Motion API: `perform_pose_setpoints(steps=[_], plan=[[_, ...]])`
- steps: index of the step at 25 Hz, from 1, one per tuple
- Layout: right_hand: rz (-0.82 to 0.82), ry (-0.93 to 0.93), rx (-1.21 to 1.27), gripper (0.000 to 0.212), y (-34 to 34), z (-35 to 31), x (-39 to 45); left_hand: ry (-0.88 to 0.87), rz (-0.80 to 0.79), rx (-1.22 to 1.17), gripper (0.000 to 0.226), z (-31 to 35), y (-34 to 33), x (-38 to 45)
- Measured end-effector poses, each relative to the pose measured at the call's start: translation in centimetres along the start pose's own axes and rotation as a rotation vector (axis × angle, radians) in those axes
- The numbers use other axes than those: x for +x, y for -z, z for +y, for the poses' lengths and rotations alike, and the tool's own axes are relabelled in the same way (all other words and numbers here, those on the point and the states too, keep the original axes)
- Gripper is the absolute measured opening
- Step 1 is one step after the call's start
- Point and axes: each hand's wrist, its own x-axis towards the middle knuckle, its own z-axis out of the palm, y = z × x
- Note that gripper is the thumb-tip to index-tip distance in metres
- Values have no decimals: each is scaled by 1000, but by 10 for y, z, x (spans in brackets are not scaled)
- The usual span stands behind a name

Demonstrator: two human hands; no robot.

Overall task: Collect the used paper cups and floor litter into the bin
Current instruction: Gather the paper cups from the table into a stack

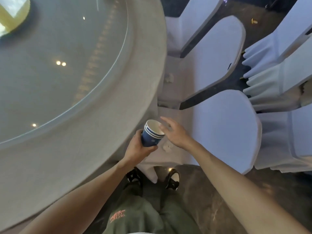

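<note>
My left hand (137,146) grips a nested stack of blue paper cups (152,135) with white rims, held tilted just off the edge of the round table (101,135). My right hand (175,132) hovers beside the stack's rim, fingers spread, holding nothing. A crumpled white scrap (167,147) lies on the chair seat just below the cups. Another crumpled white scrap (168,78) lies on the seat of the chair further ahead. A small yellowish piece of litter (254,21) lies on the dark floor far ahead. No bin is in view.
Several chairs in white covers (224,129) stand close along the table's right side, more at the far right (276,85). A glass turntable (59,65) covers the table's middle. My feet (172,179) stand on dark marbled floor between table and chairs.
</note>
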Motion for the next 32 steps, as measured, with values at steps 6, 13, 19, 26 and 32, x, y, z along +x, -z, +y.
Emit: perform_pose_setpoints(steps=[6,13,19,26,32], plan=[[22,-148,-326,64,-33,106,57,82,73,43,82,-43,-45,32],[-189,-135,-650,99,-130,216,115,122,162,43,90,-117,-97,93],[-308,-209,-539,76,-193,272,127,106,158,-9,81,-156,-118,111],[-134,-282,-399,31,-151,245,101,139,52,50,84,-125,-105,90],[285,-129,-93,5,-25,152,64,48,-25,122,85,-34,-90,65]])
